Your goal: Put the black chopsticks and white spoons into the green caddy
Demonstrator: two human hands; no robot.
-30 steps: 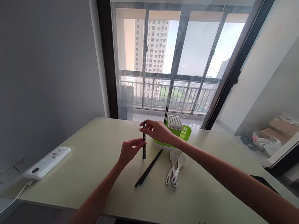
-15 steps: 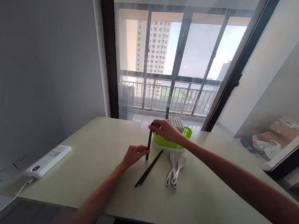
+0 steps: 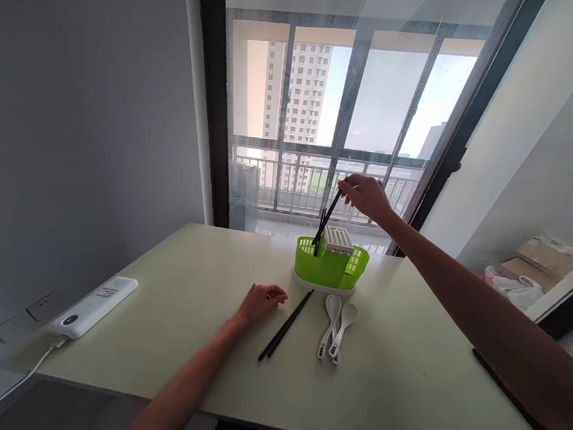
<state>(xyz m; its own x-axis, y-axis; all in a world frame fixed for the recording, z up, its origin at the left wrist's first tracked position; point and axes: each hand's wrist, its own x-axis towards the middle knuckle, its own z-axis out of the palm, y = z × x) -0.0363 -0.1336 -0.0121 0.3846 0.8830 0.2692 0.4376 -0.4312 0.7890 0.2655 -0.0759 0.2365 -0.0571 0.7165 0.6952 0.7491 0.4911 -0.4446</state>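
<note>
Pinching slim black chopsticks by the top, right fingers above a green plastic basket.
Slanting below those fingers, they could swing from so high a grip; left fingers curl empty.

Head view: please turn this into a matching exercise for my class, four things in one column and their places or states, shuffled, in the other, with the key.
Things
1. Right hand
2. White spoons
3. Left hand
4. Long white device

Places or states
A. Holding nothing
B. At the table's left side, with a cable
C. Pinching tilted black chopsticks
D. Lying in front of the green caddy

Pairs: 1-C; 2-D; 3-A; 4-B
</note>
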